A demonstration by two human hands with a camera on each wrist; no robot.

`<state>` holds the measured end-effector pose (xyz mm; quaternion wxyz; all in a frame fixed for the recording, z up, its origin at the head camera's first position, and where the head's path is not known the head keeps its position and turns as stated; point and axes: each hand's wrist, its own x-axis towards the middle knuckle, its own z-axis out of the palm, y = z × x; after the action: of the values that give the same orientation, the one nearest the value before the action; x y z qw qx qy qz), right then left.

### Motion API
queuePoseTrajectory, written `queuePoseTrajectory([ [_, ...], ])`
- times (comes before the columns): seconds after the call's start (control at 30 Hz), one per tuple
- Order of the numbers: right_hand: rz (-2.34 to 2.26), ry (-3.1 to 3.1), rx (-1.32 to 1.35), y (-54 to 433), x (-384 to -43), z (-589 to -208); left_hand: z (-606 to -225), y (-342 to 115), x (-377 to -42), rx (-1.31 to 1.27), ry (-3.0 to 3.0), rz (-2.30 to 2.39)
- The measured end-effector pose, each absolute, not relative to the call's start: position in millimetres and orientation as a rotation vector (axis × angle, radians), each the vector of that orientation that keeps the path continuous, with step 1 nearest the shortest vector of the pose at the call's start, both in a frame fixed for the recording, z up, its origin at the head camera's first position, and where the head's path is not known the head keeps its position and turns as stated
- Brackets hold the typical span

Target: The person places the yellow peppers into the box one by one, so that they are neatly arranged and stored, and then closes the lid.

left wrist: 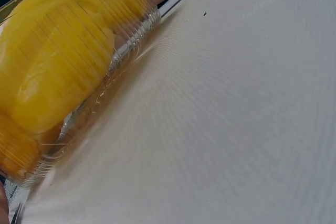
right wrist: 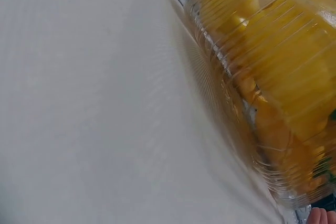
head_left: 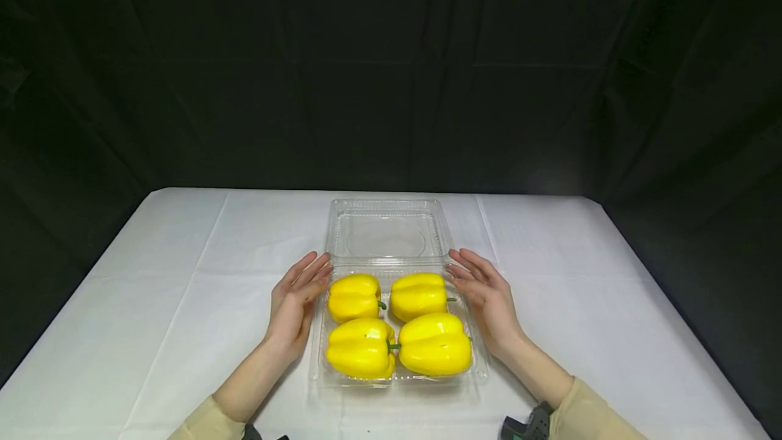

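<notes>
A clear plastic clamshell container (head_left: pixel 479 367) lies on the table with its lid (head_left: pixel 387 229) folded back, away from me. Inside its base sit several yellow bell peppers (head_left: pixel 435 343) with green stems, in two rows. My left hand (head_left: pixel 296 301) is at the container's left side, fingers extended forward, their tips at the edge near the hinge. On the opposite side, my right hand (head_left: pixel 485 294) mirrors it, its fingertips beside the hinge and the back right pepper (head_left: pixel 418 296). Both wrist views show the peppers (left wrist: pixel 58 51) through the ribbed wall (right wrist: pixel 210 45).
A white cloth (head_left: pixel 171 304) with fold creases covers the table. Black curtains (head_left: pixel 379 87) hang behind it and at both sides. Dark devices (head_left: pixel 528 423) are worn at the wrists, over beige sleeves (head_left: pixel 589 413).
</notes>
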<state>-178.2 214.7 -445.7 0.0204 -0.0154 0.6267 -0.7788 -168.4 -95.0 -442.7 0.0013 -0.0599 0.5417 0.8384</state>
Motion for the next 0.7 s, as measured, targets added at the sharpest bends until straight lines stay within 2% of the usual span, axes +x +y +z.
queuePoseTrajectory([
  [0.7, -2.490, 1.927, -0.252, 214.9, -176.8, -449.1, -441.9, -94.9, -166.4, -0.135, 1.598, 2.699],
])
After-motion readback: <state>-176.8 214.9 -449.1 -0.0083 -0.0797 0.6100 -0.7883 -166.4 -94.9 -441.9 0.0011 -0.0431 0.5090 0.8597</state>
